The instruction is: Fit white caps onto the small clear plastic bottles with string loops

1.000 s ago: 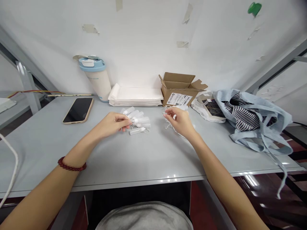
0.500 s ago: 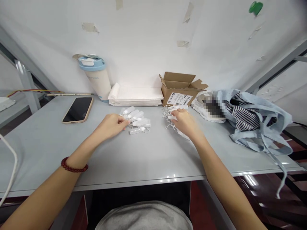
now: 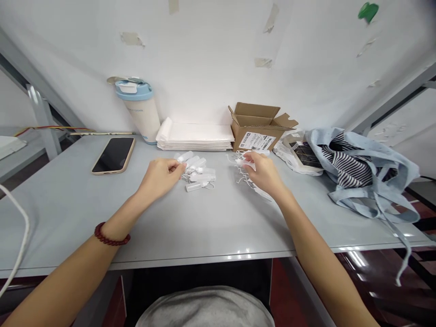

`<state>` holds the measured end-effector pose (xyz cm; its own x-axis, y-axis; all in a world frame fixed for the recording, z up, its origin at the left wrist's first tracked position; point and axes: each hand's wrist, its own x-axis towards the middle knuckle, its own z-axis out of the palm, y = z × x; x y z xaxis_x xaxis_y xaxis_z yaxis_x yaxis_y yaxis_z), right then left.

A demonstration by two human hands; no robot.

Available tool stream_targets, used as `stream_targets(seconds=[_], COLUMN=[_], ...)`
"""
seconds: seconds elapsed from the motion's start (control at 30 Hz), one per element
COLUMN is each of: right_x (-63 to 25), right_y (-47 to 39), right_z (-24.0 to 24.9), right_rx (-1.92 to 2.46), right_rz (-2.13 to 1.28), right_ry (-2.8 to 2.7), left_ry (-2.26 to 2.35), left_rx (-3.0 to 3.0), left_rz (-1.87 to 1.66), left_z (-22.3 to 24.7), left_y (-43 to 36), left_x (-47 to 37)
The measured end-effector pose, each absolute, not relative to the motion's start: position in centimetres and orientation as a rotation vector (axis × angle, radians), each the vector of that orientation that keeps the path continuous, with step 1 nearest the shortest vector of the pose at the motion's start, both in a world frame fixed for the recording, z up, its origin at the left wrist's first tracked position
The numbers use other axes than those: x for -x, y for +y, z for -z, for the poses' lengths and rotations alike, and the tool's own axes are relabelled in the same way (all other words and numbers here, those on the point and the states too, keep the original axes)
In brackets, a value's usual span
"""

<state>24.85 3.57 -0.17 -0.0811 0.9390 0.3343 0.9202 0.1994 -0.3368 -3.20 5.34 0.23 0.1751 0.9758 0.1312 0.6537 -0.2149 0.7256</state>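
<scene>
Several small translucent tubes [image 3: 200, 177] with white caps and thin string loops lie in a loose heap left of centre on the table. My left hand [image 3: 161, 177] is at the heap's left edge, thumb and index finger pinched together; what is between them, if anything, is too small to make out. A second row of similar tubes [image 3: 262, 193] lies in front of the cardboard box, strings towards the left. Over this row, my right hand [image 3: 264, 172] grips one small white tube [image 3: 244, 162] between thumb and fingers, its string end pointing left. The palm hides part of the row.
An open cardboard box [image 3: 254, 136] and a stack of white envelopes [image 3: 197, 136] stand against the wall. Further left are a cup with a blue lid [image 3: 139, 111] and a phone [image 3: 114, 154]. A light blue cloth bag [image 3: 364, 172] lies at the right, beside a plastic bag [image 3: 289, 156].
My right hand has lifted slightly, and a white tube now shows in its fingers. The left hand stays pinched at the left heap. The whole view has shifted a little.
</scene>
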Motion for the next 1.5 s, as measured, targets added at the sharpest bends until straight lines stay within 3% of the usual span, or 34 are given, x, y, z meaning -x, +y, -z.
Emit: stream_targets(seconds=[0.2,0.5,1.5], right_x=[-23.4,-21.3,-20.4], right_y=[2.6,1.5,1.0], right_z=[-0.1,0.0,0.3], right_rx=[1.423,1.179,1.093], right_rz=[-0.352,-0.489,-0.500], right_ry=[-1.887,-2.001,-2.072], left_ry=[1.321,1.175,0.993], left_rx=[-1.881,-1.748,-1.539], left_rz=[-0.796,-0.738,-0.726], left_z=[-0.2,-0.2,-0.3], left_y=[4.7,4.7,4.1], left_x=[2.3,2.0,1.6])
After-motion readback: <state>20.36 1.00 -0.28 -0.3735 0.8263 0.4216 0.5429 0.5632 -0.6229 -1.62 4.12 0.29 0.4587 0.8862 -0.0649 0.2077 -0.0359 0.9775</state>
